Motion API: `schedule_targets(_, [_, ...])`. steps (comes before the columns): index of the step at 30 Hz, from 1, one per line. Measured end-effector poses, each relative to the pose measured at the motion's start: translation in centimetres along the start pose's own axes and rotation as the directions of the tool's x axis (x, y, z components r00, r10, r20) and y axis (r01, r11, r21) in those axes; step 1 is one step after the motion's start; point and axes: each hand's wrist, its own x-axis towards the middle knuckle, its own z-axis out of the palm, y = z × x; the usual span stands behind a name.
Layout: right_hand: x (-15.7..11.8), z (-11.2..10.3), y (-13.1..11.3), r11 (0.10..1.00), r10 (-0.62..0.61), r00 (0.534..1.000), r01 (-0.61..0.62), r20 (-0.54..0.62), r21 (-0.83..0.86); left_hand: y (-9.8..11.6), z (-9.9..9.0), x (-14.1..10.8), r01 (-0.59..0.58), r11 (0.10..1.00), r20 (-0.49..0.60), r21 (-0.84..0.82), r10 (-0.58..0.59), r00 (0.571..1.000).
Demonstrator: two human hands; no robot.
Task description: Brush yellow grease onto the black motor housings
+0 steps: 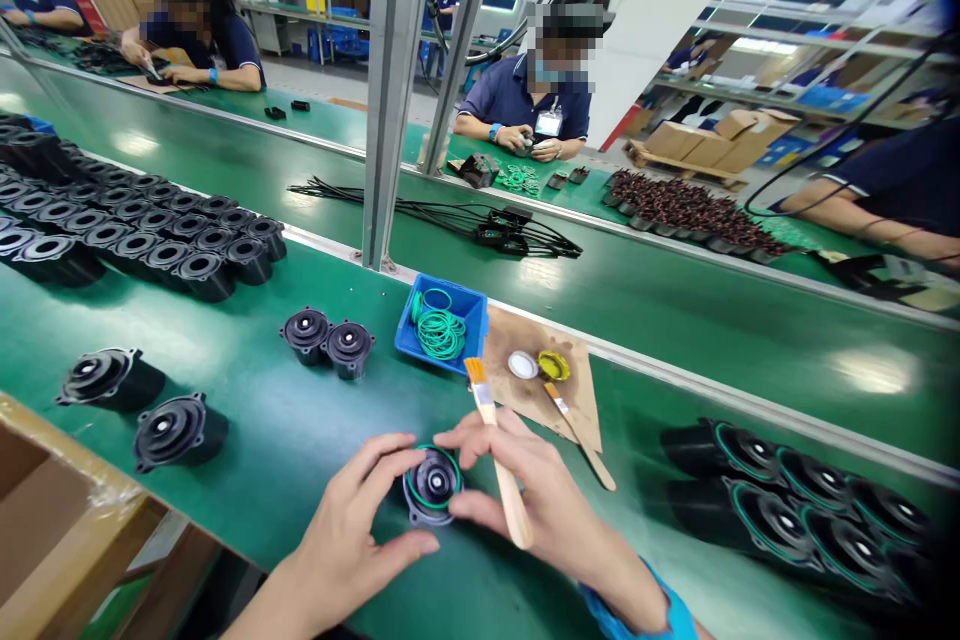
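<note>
A black round motor housing [431, 518] stands upright on the green bench before me, a green rubber O-ring [436, 505] around its stepped top. My left hand [352, 520] is at its left side, fingertips touching the ring's edge, thumb spread apart below. On the other side, my right hand [525, 480] carries a paintbrush [506, 490] with a wooden handle, bristles pointing up and away. Its index finger and thumb also reach the right edge of the ring. Behind the housing sits a blue bin [405, 340] of loose green O-rings [441, 333].
Stained cardboard [577, 400] holds a yellow pot [553, 365], a white lid [523, 365] and a second brush [581, 435]. Ringed housings [795, 510] stand right; others [180, 430] stand left. A metal post [382, 100] rises behind the bin. Co-workers sit beyond the conveyor [675, 290].
</note>
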Motion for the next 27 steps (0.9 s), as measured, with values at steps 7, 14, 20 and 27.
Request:
schedule_targets(7, [-2.1,0.7,0.4,0.948,-0.251,0.966,0.232,-0.067,-0.217,-0.4,0.6,0.0,-0.167,0.982,-0.147,0.094,0.18,0.973])
schedule_targets(14, [-4.5,2.2,0.3,0.876,-0.342,0.927,0.256,-0.154,-0.408,0.2,1.9,-0.7,-0.237,0.958,-0.24,0.16,0.271,0.932])
schedule_targets(20, [-5.3,2.2,0.7,0.835,-0.439,0.897,0.388,-0.047,-0.39,1.0,3.2,-1.1,-0.118,0.992,-0.288,-0.044,0.101,0.952])
schedule_targets(27, [-5.2,2.4,0.3,0.904,-0.39,0.912,0.354,-0.126,-0.24,0.3,3.5,-1.8,-0.19,0.98,-0.3,0.057,0.198,0.933])
